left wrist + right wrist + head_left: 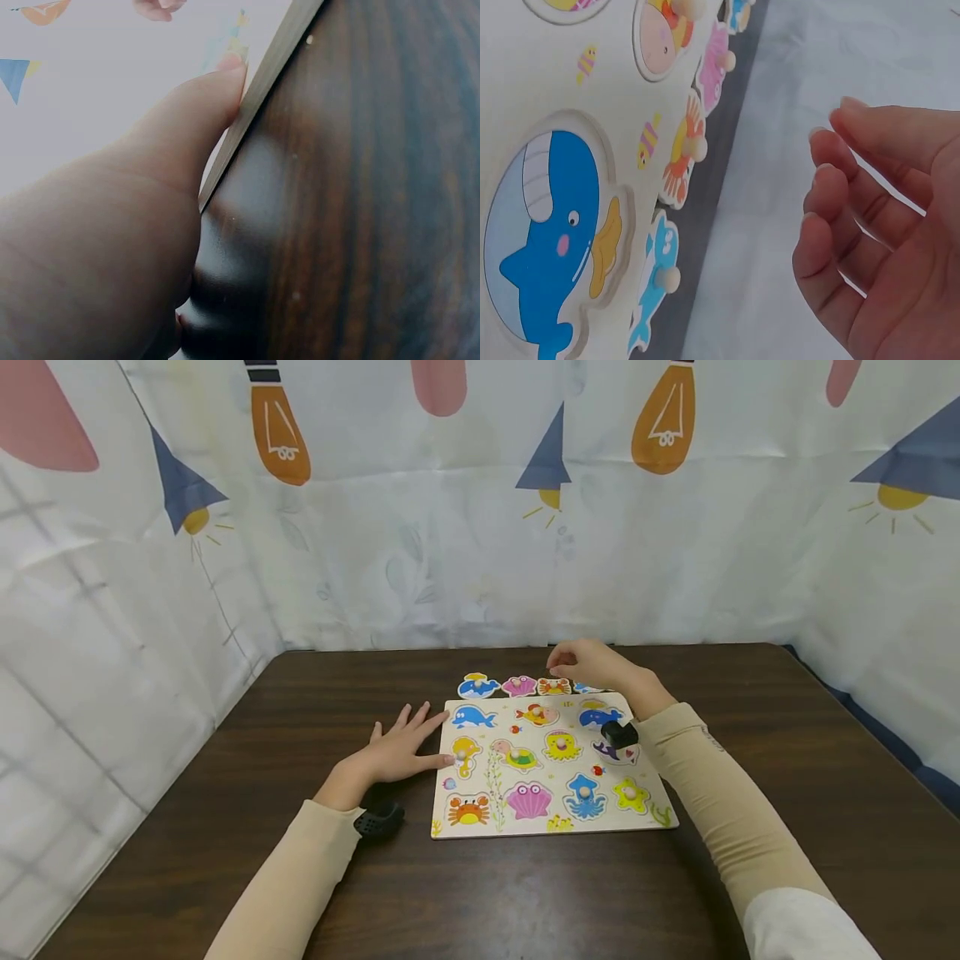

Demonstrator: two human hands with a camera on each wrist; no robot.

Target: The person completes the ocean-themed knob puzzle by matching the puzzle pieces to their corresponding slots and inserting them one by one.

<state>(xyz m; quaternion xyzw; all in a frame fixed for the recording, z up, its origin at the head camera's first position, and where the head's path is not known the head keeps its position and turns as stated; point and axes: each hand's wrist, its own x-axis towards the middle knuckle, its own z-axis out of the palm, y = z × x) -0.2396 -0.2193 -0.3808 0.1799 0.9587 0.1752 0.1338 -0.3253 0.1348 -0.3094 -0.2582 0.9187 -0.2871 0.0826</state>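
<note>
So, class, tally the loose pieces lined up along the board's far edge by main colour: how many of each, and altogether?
Blue: 2 (whale piece, sea-creature piece)
Pink: 1 (shell piece)
Orange: 1 (crab piece)
Total: 4

**Arm and hand positions**

Left forearm (288, 881) reaches forward and inward. Left hand (393, 752) lies palm down, fingers (419, 717) straight and fanned, thumb (435, 762) extended sideways.

Right forearm (723, 810) angles inward and reaches farther forward. Right hand (592, 664) hangs raised, digits loosely bent, thumb near the fingertips (815, 244).
</note>
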